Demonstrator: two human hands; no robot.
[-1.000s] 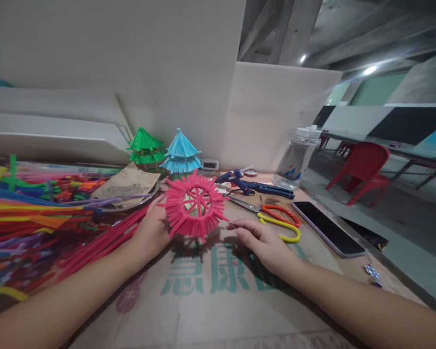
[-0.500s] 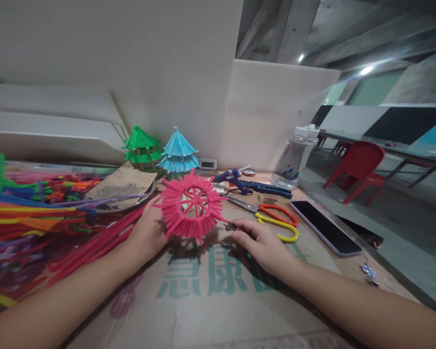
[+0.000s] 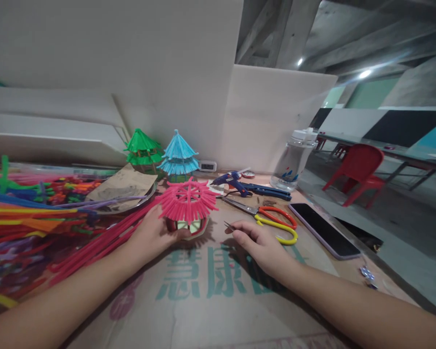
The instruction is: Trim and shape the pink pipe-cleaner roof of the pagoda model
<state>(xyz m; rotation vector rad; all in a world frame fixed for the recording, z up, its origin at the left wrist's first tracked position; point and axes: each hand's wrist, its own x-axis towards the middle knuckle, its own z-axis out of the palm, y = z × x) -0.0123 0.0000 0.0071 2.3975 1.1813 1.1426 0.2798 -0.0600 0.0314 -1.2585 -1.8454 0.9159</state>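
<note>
Left hand [image 3: 154,231] grips a small pink hut [image 3: 189,209] by its lower left side, thumb across the near edge; it sits at the fingertips, roughly upright, fringed roof up, base-to-roof axis near vertical. Right hand [image 3: 258,241] pinches a small pointed tool [image 3: 229,225], tip toward the hut, apart from it.

A craft workshop under raw concrete beams [image 3: 298,30]
Bright fuzzy stems [image 3: 32,207], a glue gun [image 3: 233,180] and scissors [image 3: 252,210] crowd this cardboard-covered worktable [image 3: 218,322] beside me.
</note>
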